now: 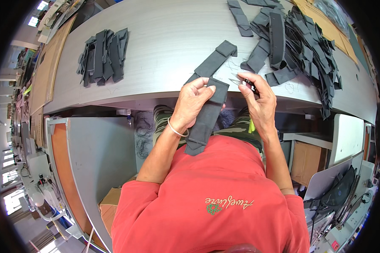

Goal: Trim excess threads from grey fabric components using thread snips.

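Observation:
My left hand [193, 102] pinches a dark grey fabric strip [206, 120] near its upper end, thumb on top. The strip hangs over the table's front edge toward my lap, with folded ends. To its right, my right hand [259, 99] is closed around small thread snips [248, 84]. Their pointed metal blades aim left toward the strip and stand apart from it. Another grey fabric strip [212, 62] lies on the table just beyond my left hand, its near end partly hidden. Loose threads are scattered close by.
A large heap of grey strips [310, 52] covers the table's right side, some drooping over its front edge. At the left lies a smaller bundle of strips [102, 57]. Brown cardboard [50, 69] lines the left edge of the pale table [169, 38]. Cabinets stand below on both sides.

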The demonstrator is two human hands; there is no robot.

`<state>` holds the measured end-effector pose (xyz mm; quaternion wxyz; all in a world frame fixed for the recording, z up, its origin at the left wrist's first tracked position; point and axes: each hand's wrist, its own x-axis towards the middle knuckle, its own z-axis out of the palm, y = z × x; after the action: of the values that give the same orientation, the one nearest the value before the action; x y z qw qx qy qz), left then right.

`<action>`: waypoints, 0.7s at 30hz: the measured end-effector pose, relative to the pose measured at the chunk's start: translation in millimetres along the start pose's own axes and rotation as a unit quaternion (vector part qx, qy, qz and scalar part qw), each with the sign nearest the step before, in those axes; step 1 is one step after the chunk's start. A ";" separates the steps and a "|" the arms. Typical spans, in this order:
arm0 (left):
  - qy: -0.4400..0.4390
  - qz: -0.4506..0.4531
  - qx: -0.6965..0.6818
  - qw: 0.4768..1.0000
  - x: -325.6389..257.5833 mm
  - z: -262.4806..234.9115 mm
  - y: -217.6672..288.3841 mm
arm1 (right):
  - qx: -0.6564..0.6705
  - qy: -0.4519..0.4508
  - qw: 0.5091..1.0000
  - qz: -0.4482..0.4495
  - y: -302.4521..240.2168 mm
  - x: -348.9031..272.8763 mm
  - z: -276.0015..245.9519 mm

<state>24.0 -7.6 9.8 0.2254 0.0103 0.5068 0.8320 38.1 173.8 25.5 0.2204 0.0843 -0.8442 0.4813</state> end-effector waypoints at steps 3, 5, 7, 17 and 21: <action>-0.015 -0.001 0.004 1.000 0.8 -2.0 -3.2 | -0.017 -0.035 0.999 -0.006 -10.9 7.5 2.0; -0.023 0.005 0.003 1.000 0.7 1.2 -4.6 | -0.134 -0.075 0.986 -0.073 -6.0 10.1 6.8; -0.031 0.011 0.003 0.999 1.7 1.2 -5.9 | -0.164 -0.072 0.980 -0.084 -0.3 14.9 12.6; -0.025 -0.007 -0.033 0.999 1.5 -8.1 -4.8 | 0.039 -0.082 0.991 0.098 18.1 19.4 -3.8; -0.024 0.007 -0.031 0.999 3.7 -10.8 -6.1 | 0.073 -0.143 0.985 0.066 7.2 6.7 -8.0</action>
<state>20.2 -12.9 -1.4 0.2325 0.0269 0.4749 0.8483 32.0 184.9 26.4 0.0589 0.1125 -0.8331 0.5384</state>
